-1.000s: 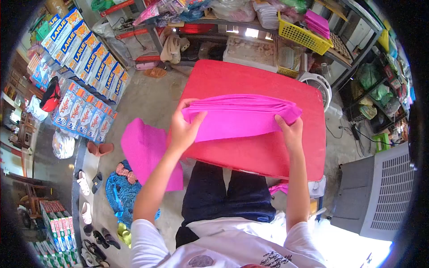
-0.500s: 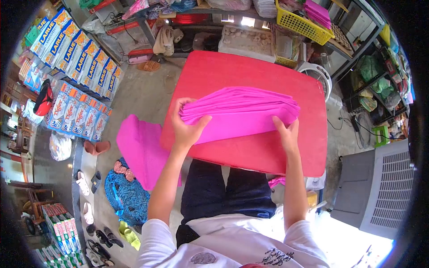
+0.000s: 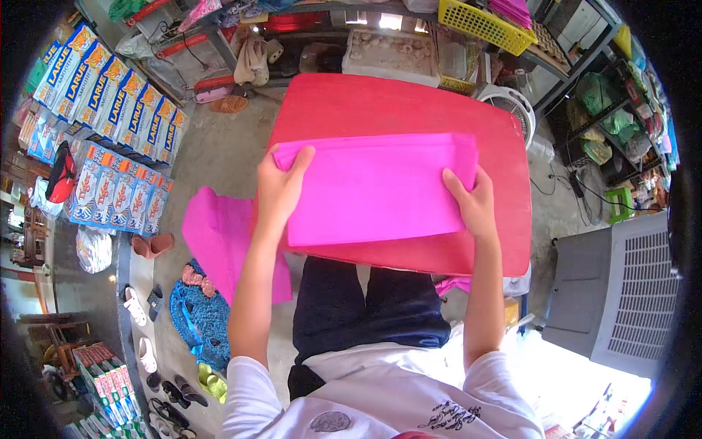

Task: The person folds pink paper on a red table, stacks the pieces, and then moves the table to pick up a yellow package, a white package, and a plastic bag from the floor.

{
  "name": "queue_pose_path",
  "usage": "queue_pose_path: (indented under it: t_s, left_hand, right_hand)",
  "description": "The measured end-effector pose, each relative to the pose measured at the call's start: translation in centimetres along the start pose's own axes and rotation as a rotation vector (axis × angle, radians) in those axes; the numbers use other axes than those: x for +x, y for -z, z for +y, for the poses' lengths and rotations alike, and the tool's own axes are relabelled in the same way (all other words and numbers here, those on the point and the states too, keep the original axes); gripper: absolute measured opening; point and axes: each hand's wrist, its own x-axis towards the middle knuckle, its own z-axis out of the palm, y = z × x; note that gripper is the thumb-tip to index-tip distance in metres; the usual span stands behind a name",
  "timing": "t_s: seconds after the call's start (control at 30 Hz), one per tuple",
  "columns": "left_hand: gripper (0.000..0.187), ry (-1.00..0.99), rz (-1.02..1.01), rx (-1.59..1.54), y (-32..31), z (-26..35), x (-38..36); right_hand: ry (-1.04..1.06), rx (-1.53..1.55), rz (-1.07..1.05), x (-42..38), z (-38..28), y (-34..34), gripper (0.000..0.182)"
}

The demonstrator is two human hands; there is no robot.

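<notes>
A folded stack of bright pink fabric (image 3: 376, 192) is held between my two hands, its broad flat face turned up toward me. At its left end my left hand (image 3: 281, 183) grips the edge, thumb on top and fingers behind. My right hand (image 3: 474, 201) clasps the right end the same way, thumb pressed on the face. Beneath the stack is the red table (image 3: 351, 102). More pink fabric (image 3: 227, 241) hangs at the table's left side, down beside my leg.
Stacked beer cartons (image 3: 110, 102) stand on the left, with a row of shoes (image 3: 146, 355) below. A blue shaggy mat (image 3: 205, 322) lies on the floor. A white-rimmed fan (image 3: 512, 102) stands behind the table's right corner. To the right is a grey cabinet (image 3: 585, 293).
The fabric stack has tipped so its flat face shows instead of its layered upper edge. Both hands stay on its ends, and the left has shifted slightly left.
</notes>
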Motion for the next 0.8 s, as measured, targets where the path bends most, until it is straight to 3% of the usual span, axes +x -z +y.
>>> queue_pose_path:
  t_s: [0.1, 0.17, 0.2, 0.3, 0.4, 0.47, 0.53, 0.63, 0.67, 0.8]
  left_hand:
    - [0.046, 0.162, -0.212, 0.135, 0.7, -2.0, 2.1]
    - [0.051, 0.027, -0.154, 0.520, 0.8, -4.2, 2.7]
    - [0.054, -0.040, -0.125, 0.713, 0.8, -4.9, 2.7]
    - [0.065, 0.054, -0.174, 0.985, 0.2, 0.3, 1.9]
    - [0.071, -0.149, -0.096, 1.092, 0.7, 1.1, 1.3]
    - [0.073, -0.378, -0.250, 0.813, -0.9, 4.3, -0.8]
    - [0.076, -0.541, -0.470, 0.737, -4.0, 5.6, -4.9]
    - [0.081, -0.589, -0.519, 0.883, -5.6, 3.6, -7.5]
    - [0.081, -0.504, -0.565, 0.969, -5.2, 2.3, -7.7]
    - [0.075, -0.481, -0.471, 0.983, -1.6, -1.3, -7.5]
  right_hand:
    - [-0.206, -0.055, -0.084, 1.0, 0.1, 0.2, 0.034]
    - [-0.274, -0.102, -0.113, 1.8, 1.6, 0.1, 0.041]
    - [-0.208, -0.220, -0.094, 2.2, 2.8, 0.2, 0.044]
    - [-0.043, -0.520, -0.035, 2.5, 4.7, 0.5, 0.052]
    - [0.037, -0.706, 0.028, 1.9, 4.1, -0.4, 0.056]
    - [0.055, -0.820, 0.070, 1.4, 4.6, -1.0, 0.057]
    - [0.053, -0.891, 0.084, 1.0, 4.6, -1.2, 0.060]
    - [0.088, -0.918, 0.087, 0.9, 4.2, -1.9, 0.061]
    - [0.097, -0.917, 0.090, 0.7, 4.1, -1.9, 0.061]
    - [0.081, -0.935, 0.091, 0.7, 4.4, -1.8, 0.061]
